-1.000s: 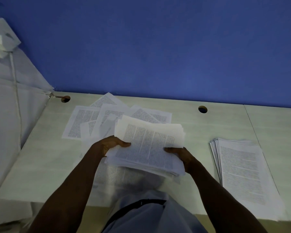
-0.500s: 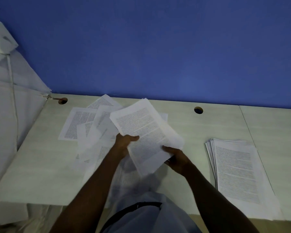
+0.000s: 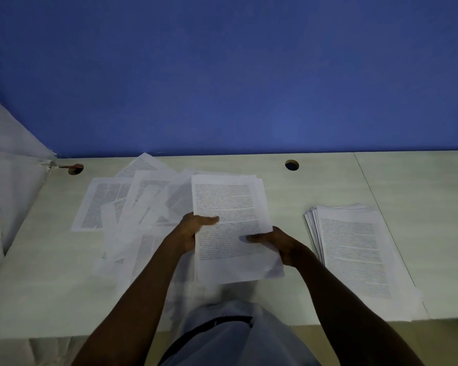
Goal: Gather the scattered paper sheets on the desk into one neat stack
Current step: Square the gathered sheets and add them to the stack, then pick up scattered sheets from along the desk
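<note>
Centre of the frame: a bundle of printed sheets point(image 3: 230, 223) held up over the table point(image 3: 328, 186), long side running away from the camera, edges roughly squared but a few corners poking out at the lower right. Gripped from both sides. Left hand point(image 3: 193, 231) clamped on the bundle's left edge, thumb lying across the top page, fingers tucked underneath. Right hand point(image 3: 278, 244) clamped on the lower right edge, thumb likewise on top of the print. Both forearms reaching in from the bottom of the frame.

Left of centre, scattered sheets point(image 3: 122, 204) fanned across the table, overlapping at odd angles, some sliding down towards the near edge (text too small to read). Partly hidden under the held bundle and the left forearm.

Right of the frame, well apart from the hands: a second stack point(image 3: 354, 249) lying flat on the table, edges slightly splayed along its left side, printed page on top.

Behind it all, a blue wall point(image 3: 222, 75) filling the upper half. Two round cable holes in the table near the wall, one at upper left point(image 3: 76, 169) with something brownish poking from it, one nearer the middle point(image 3: 292, 165). White covering point(image 3: 8, 165) draped at the far left. Pale shirt point(image 3: 222, 336) at bottom centre.
</note>
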`<state>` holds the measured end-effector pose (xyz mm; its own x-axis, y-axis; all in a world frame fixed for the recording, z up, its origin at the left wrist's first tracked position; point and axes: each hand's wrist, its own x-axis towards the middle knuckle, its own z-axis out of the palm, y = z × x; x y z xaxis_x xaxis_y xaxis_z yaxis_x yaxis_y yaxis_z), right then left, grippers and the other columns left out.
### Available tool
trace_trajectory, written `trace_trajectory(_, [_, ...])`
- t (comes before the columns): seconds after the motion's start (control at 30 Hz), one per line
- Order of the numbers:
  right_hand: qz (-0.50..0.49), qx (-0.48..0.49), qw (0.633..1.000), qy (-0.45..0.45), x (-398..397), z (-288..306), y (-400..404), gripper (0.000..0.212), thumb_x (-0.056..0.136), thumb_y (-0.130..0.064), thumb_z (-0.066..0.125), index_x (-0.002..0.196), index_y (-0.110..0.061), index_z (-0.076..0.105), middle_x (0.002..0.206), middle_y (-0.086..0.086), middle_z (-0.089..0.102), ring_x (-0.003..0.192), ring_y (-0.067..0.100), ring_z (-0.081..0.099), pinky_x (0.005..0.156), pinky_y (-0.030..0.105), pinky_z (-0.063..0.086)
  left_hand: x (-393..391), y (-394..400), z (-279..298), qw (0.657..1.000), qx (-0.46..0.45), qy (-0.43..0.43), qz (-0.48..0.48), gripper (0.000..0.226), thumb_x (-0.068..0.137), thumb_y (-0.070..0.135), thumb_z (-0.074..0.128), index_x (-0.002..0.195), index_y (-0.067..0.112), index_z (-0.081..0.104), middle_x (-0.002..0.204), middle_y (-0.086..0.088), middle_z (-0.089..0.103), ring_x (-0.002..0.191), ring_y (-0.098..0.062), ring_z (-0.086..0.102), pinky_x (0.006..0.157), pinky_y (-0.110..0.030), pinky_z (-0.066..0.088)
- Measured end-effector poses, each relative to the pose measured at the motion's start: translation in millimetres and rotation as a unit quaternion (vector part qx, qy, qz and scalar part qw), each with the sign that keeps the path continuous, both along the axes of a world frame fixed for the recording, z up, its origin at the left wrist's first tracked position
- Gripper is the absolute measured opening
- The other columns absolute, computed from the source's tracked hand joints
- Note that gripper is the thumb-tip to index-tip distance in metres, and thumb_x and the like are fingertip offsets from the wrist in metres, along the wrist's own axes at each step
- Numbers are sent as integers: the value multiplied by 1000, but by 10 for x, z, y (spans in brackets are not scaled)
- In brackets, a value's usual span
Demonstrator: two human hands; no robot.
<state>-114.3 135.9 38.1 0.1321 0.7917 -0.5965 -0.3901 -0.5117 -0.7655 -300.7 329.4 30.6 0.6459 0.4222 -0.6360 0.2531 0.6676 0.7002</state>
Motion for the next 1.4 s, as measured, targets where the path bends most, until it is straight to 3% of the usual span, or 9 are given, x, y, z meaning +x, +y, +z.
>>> trace_trajectory(0.2, [-220, -23, 974, -41, 379, -137, -368, 39, 86, -23, 83, 119, -5, 73, 116, 17, 76, 102, 34, 73, 90, 43, 59, 442, -289, -1, 998, -3, -5, -63, 56, 74, -6, 81, 127, 6, 66, 124, -14, 70, 115, -36, 66, 102, -51, 51])
trace_trajectory(0.33, [-333, -83, 917, -204, 778, -250, -858, 15, 83, -12, 83, 96, -7, 78, 92, 16, 77, 83, 28, 70, 81, 43, 59, 1013, -708, -20, 998, 8, 27, -50, 42, 80, -4, 77, 121, 3, 69, 117, -16, 73, 106, -34, 70, 82, -40, 60])
trace_trajectory(0.57, [-376, -233, 810, -385, 1270, -134, -2113, 10, 88, -23, 76, 96, -18, 74, 87, 5, 75, 88, 29, 71, 85, 38, 55, 2005, -1746, -133, 966, 106, 75, -222, 35, 82, 7, 80, 116, 8, 72, 108, -10, 75, 91, -28, 74, 72, -48, 63])
trace_trajectory(0.67, [-379, -256, 794, -401, 1400, -189, -2483, 21, 91, -17, 70, 111, -12, 75, 98, 12, 77, 94, 34, 71, 82, 34, 51, 2233, -2127, -153, 957, 137, 96, -238, 30, 83, 2, 78, 112, 4, 72, 104, -11, 74, 81, -26, 73, 57, -42, 63])
trace_trajectory(0.8, [-370, -296, 787, -396, 1465, -290, -2562, 32, 94, -16, 65, 126, -16, 69, 110, 10, 75, 107, 32, 68, 89, 35, 51, 2305, -2306, -229, 943, 187, 129, -245, 20, 80, 5, 81, 98, -2, 73, 95, -12, 75, 78, -29, 74, 55, -49, 62])
trace_trajectory(0.93, [-382, -305, 696, -526, 1339, -341, -2360, 35, 90, -20, 71, 124, -18, 65, 112, 8, 68, 108, 29, 61, 91, 46, 53, 2217, -2238, -208, 918, 262, 204, -218, 24, 83, 26, 82, 77, 7, 69, 71, -9, 73, 54, -23, 72, 45, -34, 59])
trace_trajectory(1.1, [-325, -158, 757, -544, 1133, -287, -1628, 22, 93, -15, 65, 113, -24, 69, 102, -1, 65, 84, 15, 65, 74, 34, 57, 1879, -1908, -194, 938, 216, 226, -153, 27, 87, 23, 76, 90, -3, 69, 76, -15, 74, 56, -27, 72, 49, -37, 60])
trace_trajectory(1.23, [-242, -98, 814, -518, 742, -330, -839, 24, 90, -15, 65, 110, -27, 69, 97, -5, 68, 84, 14, 66, 73, 31, 52, 1275, -1482, -190, 949, 189, 247, -49, 23, 85, 16, 76, 90, -4, 68, 77, -19, 74, 53, -27, 69, 53, -44, 62])
trace_trajectory(1.4, [-72, -41, 866, -493, 32, -419, 130, 24, 90, -18, 60, 108, -31, 68, 95, -8, 69, 87, 14, 67, 74, 34, 55, 76, -904, -263, 918, 189, 336, 97, 14, 78, 16, 76, 78, 5, 68, 73, -16, 73, 54, -29, 71, 55, -48, 62])
